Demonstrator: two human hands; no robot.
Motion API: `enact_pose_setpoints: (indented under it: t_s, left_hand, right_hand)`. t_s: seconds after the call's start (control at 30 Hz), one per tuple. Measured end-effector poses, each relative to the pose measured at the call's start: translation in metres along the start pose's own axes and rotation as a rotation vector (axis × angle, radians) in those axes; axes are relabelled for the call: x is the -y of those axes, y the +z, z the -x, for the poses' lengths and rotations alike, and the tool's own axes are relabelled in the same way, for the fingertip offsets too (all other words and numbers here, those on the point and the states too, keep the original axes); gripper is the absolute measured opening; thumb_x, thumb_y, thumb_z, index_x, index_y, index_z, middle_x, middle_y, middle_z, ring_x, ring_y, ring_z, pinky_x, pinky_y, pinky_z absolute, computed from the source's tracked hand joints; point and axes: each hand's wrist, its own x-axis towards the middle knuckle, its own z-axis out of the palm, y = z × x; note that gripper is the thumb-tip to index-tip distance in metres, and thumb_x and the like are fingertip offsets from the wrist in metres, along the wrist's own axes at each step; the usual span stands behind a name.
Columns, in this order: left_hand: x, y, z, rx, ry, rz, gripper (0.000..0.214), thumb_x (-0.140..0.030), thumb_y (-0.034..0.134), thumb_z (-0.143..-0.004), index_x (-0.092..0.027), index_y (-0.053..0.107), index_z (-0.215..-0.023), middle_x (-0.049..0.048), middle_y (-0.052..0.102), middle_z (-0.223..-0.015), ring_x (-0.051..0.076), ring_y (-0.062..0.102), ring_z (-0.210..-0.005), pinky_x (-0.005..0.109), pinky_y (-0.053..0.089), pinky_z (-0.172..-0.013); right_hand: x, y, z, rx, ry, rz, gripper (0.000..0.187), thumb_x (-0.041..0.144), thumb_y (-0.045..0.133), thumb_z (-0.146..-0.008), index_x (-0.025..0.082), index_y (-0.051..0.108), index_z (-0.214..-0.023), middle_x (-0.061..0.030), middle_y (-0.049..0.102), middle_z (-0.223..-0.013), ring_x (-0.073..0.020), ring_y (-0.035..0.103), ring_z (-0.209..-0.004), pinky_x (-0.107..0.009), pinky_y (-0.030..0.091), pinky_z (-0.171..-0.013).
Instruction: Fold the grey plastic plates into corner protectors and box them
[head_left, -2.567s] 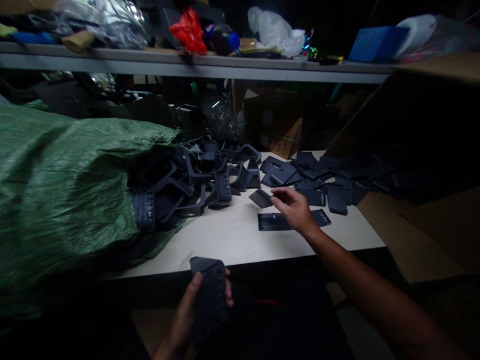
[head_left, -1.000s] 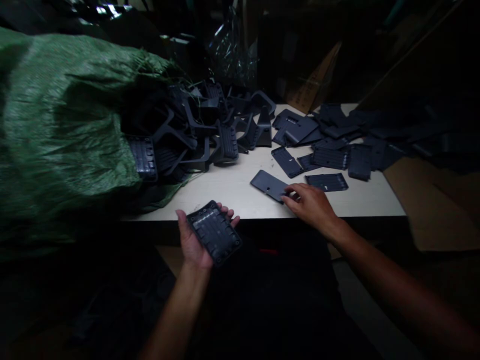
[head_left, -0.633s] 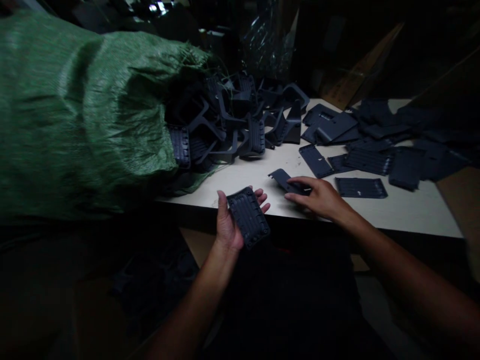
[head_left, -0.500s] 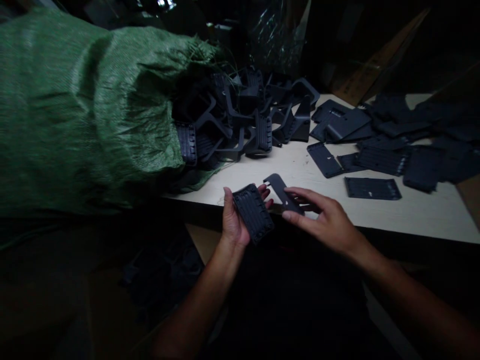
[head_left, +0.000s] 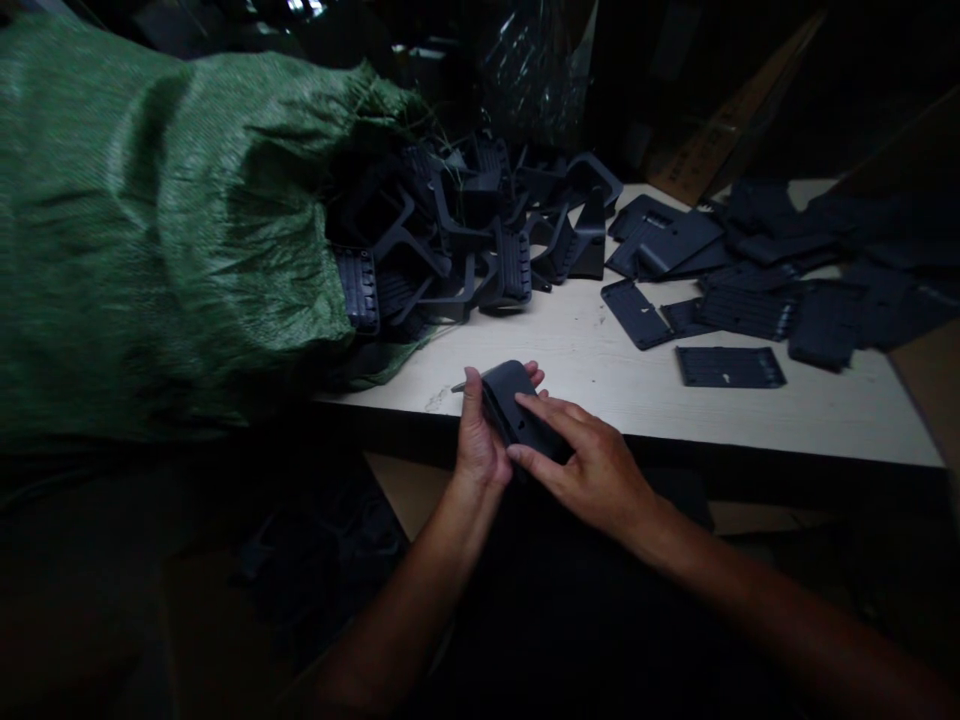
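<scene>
My left hand (head_left: 480, 445) is closed around a dark ribbed plastic bracket at the table's front edge, its thumb upright along the near side. A dark plastic cover plate (head_left: 517, 400) with a rounded end and a small slot lies over the bracket, hiding most of it. Gripping the lower end of this plate is my right hand (head_left: 604, 465), with thumb and fingers on its upper face. Whether the two pieces are joined cannot be seen.
A green woven sack (head_left: 225, 230) lies at the left, dark angular brackets (head_left: 450, 230) spilling from its mouth. Dark flat plates (head_left: 731, 368) are scattered on the right of the pale table (head_left: 570, 350). Cardboard (head_left: 697, 160) stands behind. Below at left are more dark parts (head_left: 322, 550).
My right hand has moved left and brought the cover plate onto the bracket in my left hand. The ribbed face, visible before, is now covered. The view has shifted slightly.
</scene>
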Motion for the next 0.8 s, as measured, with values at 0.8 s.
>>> enact_pose_setpoints:
  t_s: [0.8]
  left_hand:
    - [-0.005,0.027,0.010,0.233,-0.060,0.019,0.055,-0.058,0.062,-0.085,-0.013,0.071,-0.114,0.0191,0.076,-0.120,0.035,0.068,-0.121,0.049,0.047,-0.110]
  right_hand:
    - [-0.006,-0.025,-0.016,0.181,0.313,-0.982,0.039,0.048,0.075,-0.092,0.019,0.070,-0.117,-0.0034,0.072,-0.101,-0.0174,0.066,-0.088,-0.026,0.051,-0.078]
